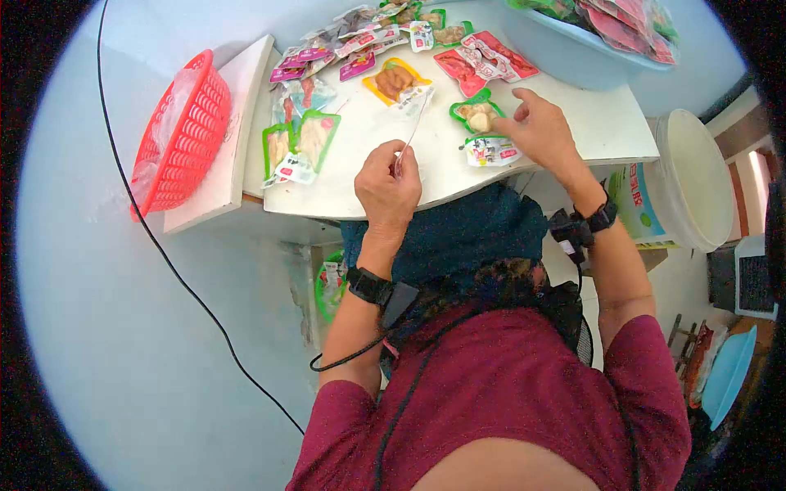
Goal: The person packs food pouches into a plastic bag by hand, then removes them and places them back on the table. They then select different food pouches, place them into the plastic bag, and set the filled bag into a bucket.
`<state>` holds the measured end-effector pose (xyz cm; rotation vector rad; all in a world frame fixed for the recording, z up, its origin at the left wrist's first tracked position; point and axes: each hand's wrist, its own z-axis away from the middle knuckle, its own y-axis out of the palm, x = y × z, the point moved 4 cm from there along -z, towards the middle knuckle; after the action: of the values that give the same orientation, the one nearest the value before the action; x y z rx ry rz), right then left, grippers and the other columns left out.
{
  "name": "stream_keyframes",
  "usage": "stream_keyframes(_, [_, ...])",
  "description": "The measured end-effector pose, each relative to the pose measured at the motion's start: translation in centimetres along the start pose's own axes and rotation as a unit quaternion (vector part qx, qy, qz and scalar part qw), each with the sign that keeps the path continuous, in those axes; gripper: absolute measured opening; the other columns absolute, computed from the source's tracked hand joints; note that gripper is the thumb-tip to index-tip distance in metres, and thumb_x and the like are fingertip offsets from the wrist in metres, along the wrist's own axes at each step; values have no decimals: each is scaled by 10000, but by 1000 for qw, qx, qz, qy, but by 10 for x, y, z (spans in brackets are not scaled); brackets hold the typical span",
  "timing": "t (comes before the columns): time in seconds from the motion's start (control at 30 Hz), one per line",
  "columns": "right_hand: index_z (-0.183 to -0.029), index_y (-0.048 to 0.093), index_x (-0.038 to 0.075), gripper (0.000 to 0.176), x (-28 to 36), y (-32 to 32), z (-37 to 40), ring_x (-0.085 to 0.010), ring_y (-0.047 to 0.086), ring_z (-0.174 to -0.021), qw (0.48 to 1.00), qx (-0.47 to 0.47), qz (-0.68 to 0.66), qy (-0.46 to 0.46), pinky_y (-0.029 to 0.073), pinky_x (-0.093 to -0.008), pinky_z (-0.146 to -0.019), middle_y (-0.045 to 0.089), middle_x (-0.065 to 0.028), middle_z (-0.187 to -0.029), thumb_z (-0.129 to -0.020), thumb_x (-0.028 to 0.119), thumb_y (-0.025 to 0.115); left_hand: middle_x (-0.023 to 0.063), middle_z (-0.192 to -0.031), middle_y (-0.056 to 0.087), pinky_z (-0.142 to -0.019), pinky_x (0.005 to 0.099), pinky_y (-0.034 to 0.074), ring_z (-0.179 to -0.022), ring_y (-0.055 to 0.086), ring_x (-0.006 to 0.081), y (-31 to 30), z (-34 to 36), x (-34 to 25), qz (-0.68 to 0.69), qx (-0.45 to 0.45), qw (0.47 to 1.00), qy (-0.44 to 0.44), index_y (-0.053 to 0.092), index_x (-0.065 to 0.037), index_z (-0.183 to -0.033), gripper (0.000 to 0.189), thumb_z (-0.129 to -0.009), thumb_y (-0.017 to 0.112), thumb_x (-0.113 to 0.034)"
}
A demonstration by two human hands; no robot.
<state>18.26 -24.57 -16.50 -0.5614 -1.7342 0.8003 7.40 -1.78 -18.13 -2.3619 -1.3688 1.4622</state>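
Note:
My left hand (388, 185) is closed, with a thin pale strip (416, 127) pinched between thumb and fingers. It points up and away, edge-on to me, and I cannot tell whether it is a packet seen from the side. Just beyond its tip lies a yellow-edged snack packet (395, 79) with brown food inside. My right hand (540, 131) has thumb and index finger apart, the thumb tip right at a green-edged snack packet (478, 116) holding pale, round pieces. Two green-edged packets (315, 141) lie side by side left of my left hand.
Red packets (483, 65) and a pile of mixed packets (360, 39) cover the far side of the white table (360, 196). A blue basin (557, 61) of packets stands at back right, a red basket (192, 135) at left. Right of the table is a white bucket (696, 180).

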Motion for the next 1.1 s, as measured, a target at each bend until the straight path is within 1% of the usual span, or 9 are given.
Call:
stream_keyframes(0.1, [-977,612,-30,576,9,3,12,-364,638,-851,996,-25,84,3,513,-450,-745,642,-212,-883,-703,459,743,95,-673,611,-530,305,443,-542,549,164,5,0,0,-25,-14,999,22,671,-6,-845,89,-821,666,-92])
stream_keyframes(0.13, [-940,608,-26,545,12,4,14,-363,631,-867,995,-31,93,-23,510,-451,-750,634,-215,-888,-703,444,747,83,-664,614,-533,294,436,-542,537,137,6,0,-1,-37,-20,999,31,679,-3,-843,99,-828,667,-100])
stream_keyframes(0.3, [-836,611,-6,449,12,17,12,-354,598,-909,990,-14,101,-99,499,-447,-763,601,-204,-902,-689,387,772,98,-644,577,-531,329,429,-549,547,205,5,0,-11,-74,-14,996,55,692,-16,-856,110,-831,667,-120])
stream_keyframes(0.43, [-834,617,-11,345,6,20,9,-297,619,-800,996,-33,-49,-60,499,-391,-701,632,-155,-830,-716,275,769,96,-643,546,-529,379,438,-578,565,268,1,1,-18,-79,-8,996,33,690,-58,-838,78,-822,652,-124])
stream_keyframes(0.5, [-857,621,-13,289,3,18,14,-248,624,-727,980,-59,-187,-30,493,-353,-653,648,-124,-786,-743,217,752,95,-642,546,-527,377,437,-576,562,266,1,2,-20,-79,-11,996,34,691,-59,-853,79,-828,647,-120])
stream_keyframes(0.6, [-879,626,-11,190,7,12,26,-152,603,-640,960,-67,-273,-2,478,-285,-596,662,-69,-736,-800,138,713,93,-642,547,-524,371,435,-568,557,261,1,3,-22,-80,-14,996,37,691,-60,-886,88,-840,636,-112])
stream_keyframes(0.73, [-901,628,19,89,21,14,49,-77,597,-638,885,25,-460,68,486,-229,-583,650,-18,-759,-863,91,666,91,-610,542,-500,346,401,-524,521,214,1,5,-30,-45,-42,997,44,705,-27,-923,119,-853,647,-103])
stream_keyframes(0.87, [-937,616,16,93,25,32,58,-93,614,-650,817,77,-560,114,507,-237,-577,656,-35,-773,-861,54,654,97,-622,545,-504,340,408,-533,527,216,1,7,-36,-4,-50,998,32,704,-23,-968,143,-862,638,-93])
stream_keyframes(1.1, [-1061,558,-35,182,39,42,55,-149,657,-714,783,104,-600,127,558,-293,-659,669,-88,-889,-881,-14,571,105,-643,549,-518,336,427,-551,536,219,0,14,-46,-4,-32,998,45,700,-27,-1001,160,-867,637,-87])
